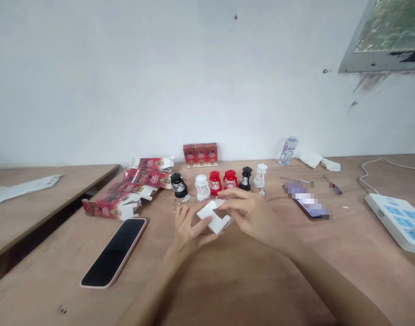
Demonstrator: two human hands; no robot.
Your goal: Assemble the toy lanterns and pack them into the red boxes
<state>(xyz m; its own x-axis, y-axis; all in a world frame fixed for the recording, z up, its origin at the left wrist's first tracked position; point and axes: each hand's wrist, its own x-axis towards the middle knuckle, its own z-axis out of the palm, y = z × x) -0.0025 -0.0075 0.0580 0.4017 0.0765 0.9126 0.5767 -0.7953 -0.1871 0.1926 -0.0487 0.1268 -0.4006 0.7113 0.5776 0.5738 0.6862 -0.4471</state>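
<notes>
A small white folded carton (212,216) is held between both hands over the wooden table (329,262). My left hand (188,228) grips its left side with fingers curled round it. My right hand (250,210) pinches its right side and top flap. Just behind the hands stands a row of little toy lanterns: a black one (178,184), a white one (202,186), two red ones (215,182), another black one (245,177) and a white one (260,175). Several flattened red cartons (126,194) lie to the left.
A black phone (115,251) lies face down at the left front. Three upright red boxes (200,155) stand by the wall. A plastic bottle (288,150), a second phone (309,204), a white power strip (397,219) with cable and a crumpled tissue (317,160) are on the right.
</notes>
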